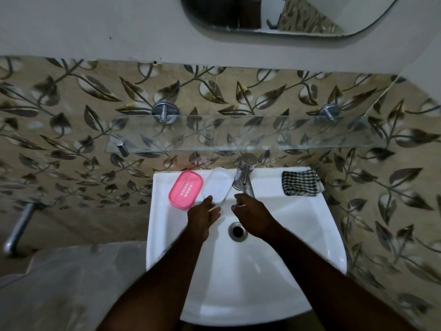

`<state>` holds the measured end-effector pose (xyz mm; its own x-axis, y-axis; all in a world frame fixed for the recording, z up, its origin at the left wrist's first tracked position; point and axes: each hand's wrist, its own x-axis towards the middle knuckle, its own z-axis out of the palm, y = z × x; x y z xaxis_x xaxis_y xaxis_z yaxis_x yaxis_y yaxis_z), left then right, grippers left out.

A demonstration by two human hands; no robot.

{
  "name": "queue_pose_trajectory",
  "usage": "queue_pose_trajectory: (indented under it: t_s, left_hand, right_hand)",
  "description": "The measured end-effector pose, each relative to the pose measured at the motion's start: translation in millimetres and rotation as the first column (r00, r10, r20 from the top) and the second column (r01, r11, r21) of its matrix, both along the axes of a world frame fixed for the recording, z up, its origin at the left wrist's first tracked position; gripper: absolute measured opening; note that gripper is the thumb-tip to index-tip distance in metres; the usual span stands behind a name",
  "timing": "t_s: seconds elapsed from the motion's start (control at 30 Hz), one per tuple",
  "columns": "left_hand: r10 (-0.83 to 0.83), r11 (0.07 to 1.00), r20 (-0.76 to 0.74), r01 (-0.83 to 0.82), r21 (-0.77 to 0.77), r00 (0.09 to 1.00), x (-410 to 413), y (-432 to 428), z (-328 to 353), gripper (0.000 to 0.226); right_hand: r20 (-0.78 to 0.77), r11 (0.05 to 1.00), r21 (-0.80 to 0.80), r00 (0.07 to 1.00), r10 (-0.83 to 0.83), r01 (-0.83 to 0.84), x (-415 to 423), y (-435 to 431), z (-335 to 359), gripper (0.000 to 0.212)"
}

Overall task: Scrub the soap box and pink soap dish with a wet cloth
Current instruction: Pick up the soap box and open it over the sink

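Observation:
A pink soap dish with a slotted middle lies on the back left rim of the white sink. Beside it on the right lies a translucent white soap box. A black-and-white checked cloth sits folded on the back right rim. My left hand hovers over the basin just below the soap box, fingers relaxed and holding nothing. My right hand is over the basin below the tap, fingers loosely curled, with nothing in it.
A chrome tap stands at the back middle of the sink, its spout over the basin. The drain lies between my hands. A glass shelf juts from the leaf-patterned tiles above, and a mirror hangs higher up.

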<state>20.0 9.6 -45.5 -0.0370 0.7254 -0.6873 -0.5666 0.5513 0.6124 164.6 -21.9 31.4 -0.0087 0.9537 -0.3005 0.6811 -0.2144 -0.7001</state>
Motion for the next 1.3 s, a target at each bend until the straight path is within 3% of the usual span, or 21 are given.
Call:
queue_pose_trajectory:
  t_s: [0.17,0.3,0.47,0.67,0.87,1.0,1.3]
  left_hand:
    - [0.09,0.996,-0.043,-0.089,0.013,0.995,9,-7,5,0.011]
    - [0.164,0.986,-0.161,-0.162,0.028,0.973,10,-20,9,0.011]
    - [0.161,0.985,-0.235,-0.143,0.092,0.958,-4,-50,16,0.009]
    - [0.081,0.978,-0.311,-0.016,0.206,0.947,-32,-76,43,0.015]
    - [0.062,0.957,-0.384,0.054,0.285,0.921,-47,-86,57,0.018]
    - [0.001,0.944,-0.398,0.13,0.303,0.917,-54,-88,63,0.024]
    - [-0.075,0.895,-0.379,0.23,0.383,0.922,-44,-79,70,0.03]
  right_hand:
    - [-0.09,1.0,-0.015,0.996,0.008,-0.01,10,0,5,0.04]
    - [-0.2,0.999,-0.038,0.98,0.007,-0.015,21,2,9,0.036]
    - [-0.303,0.998,-0.057,0.952,-0.033,0.017,30,10,8,0.032]
    - [-0.402,0.988,-0.152,0.913,-0.075,0.014,20,17,6,0.041]
    - [-0.446,0.981,-0.195,0.888,-0.11,0.024,13,7,5,0.034]
    - [-0.455,0.986,-0.168,0.887,-0.078,0.0,19,0,8,0.021]
    - [-0.455,0.988,-0.095,0.878,-0.149,0.119,28,-10,20,0.035]
